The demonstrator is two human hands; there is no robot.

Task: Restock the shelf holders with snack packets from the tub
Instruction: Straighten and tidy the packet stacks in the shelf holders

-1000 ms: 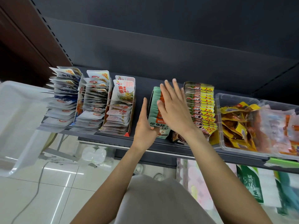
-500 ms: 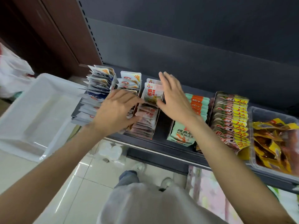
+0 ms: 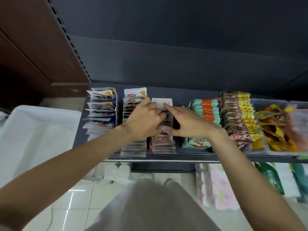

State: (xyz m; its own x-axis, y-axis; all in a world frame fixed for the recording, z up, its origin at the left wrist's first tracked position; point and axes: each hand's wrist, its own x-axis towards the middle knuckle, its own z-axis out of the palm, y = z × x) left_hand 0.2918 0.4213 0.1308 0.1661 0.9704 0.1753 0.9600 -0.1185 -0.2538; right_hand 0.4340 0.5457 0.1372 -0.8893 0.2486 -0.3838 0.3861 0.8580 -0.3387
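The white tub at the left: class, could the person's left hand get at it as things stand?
Probably yes. The white tub sits open-topped beside the shelf, and nothing lies between it and the left hand, which is busy at the third row of packets and would have to let go first.

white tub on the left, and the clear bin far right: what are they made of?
White tub: looks like translucent, milky plastic with a smooth, slightly glossy finish; light glows through its walls. Clear bin: probably thin transparent plastic; the yellow packets show through its wall.
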